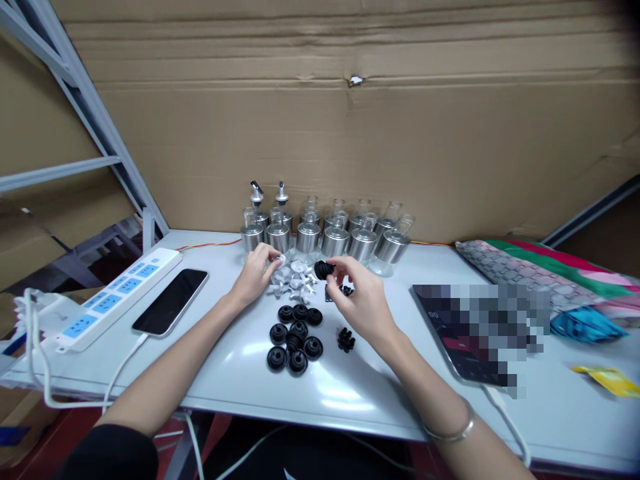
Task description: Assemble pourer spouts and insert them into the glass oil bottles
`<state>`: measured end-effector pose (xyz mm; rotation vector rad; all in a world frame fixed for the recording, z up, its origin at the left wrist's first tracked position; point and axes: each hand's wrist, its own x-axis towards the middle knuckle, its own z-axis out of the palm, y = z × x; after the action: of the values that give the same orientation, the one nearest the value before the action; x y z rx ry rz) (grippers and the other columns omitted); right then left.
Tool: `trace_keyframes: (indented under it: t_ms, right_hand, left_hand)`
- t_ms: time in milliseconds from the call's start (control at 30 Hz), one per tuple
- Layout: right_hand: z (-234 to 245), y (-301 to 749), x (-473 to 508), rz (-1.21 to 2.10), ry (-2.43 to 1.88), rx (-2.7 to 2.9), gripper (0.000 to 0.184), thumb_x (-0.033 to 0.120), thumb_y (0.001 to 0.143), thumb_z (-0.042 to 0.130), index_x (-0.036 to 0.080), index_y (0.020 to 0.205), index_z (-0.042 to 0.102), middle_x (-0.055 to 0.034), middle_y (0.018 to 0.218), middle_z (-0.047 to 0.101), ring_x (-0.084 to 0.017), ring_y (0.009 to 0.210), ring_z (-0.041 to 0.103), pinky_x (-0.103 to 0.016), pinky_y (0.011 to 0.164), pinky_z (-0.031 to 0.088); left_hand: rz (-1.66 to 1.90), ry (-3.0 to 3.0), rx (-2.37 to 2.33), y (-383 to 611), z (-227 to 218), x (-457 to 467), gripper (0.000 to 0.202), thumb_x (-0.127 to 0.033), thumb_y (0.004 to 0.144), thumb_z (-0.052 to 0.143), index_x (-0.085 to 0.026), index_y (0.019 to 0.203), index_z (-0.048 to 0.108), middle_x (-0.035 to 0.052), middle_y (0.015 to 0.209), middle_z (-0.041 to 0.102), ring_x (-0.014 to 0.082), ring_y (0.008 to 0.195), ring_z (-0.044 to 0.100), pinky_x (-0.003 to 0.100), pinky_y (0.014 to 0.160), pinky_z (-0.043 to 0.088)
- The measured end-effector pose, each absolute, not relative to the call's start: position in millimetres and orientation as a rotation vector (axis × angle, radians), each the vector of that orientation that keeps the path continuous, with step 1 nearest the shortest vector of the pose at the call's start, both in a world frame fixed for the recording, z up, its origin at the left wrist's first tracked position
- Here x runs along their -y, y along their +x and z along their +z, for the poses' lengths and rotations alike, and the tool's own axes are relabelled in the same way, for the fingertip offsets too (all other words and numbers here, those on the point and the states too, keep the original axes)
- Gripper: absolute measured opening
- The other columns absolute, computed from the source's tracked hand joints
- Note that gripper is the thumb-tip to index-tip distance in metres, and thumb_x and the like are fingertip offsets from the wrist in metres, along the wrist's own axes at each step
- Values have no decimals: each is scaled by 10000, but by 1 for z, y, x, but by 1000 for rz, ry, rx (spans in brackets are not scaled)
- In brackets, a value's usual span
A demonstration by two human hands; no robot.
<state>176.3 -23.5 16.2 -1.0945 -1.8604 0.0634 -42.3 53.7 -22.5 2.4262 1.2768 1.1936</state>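
Between the thumb and fingers of my right hand (364, 293) is a black ribbed stopper (324, 269), held above the table. My left hand (256, 275) reaches to the edge of a pile of silver-grey spout pieces (296, 280), its thumb and fingers pinched on one pale piece (281, 260). Nearer the table's front lie several loose black stoppers (295, 339) in a cluster. A small heap of black parts (345, 340) is below my right hand, and more small black parts (347, 291) are partly hidden behind it.
Glass bottles with steel sleeves (308, 237) stand in rows at the back; two carry pourer spouts (281, 192). A power strip (120, 299) and a phone (171, 302) lie left. Right are a partly blurred tablet-like device (460, 340), patterned fabric (530, 273) and a yellow packet (607, 380).
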Motion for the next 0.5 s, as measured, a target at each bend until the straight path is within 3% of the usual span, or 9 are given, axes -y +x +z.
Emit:
trace_keyframes:
  t_ms: [100,333,500]
  right_hand:
    - [15,175,23,75,-1100,1877,191,140,814,471,161,978,567,-32,766,619,-146,660,574,-274,655,442]
    - [14,177,23,155,-1164,2003,199,158,809,464,163,967,585,-43,763,620,-163,680,569,-295,677,430]
    - [23,188,26,505,-1252,2299,207,118,717,506,168,892,605,7,655,574,-126,574,508,-241,561,365]
  left_hand:
    - [1211,2420,-1221,-41,-25,-54,80,-228,914,482,-160,934,519,49,919,531,178,872,524,306,806,410]
    - [904,2569,-1262,-40,-23,-48,159,-281,945,444,-170,1030,521,55,1006,580,201,991,538,357,903,352]
    - [877,2623,-1291,-39,-17,-43,171,-269,957,394,-176,1014,525,65,1042,598,208,1029,533,361,910,334]
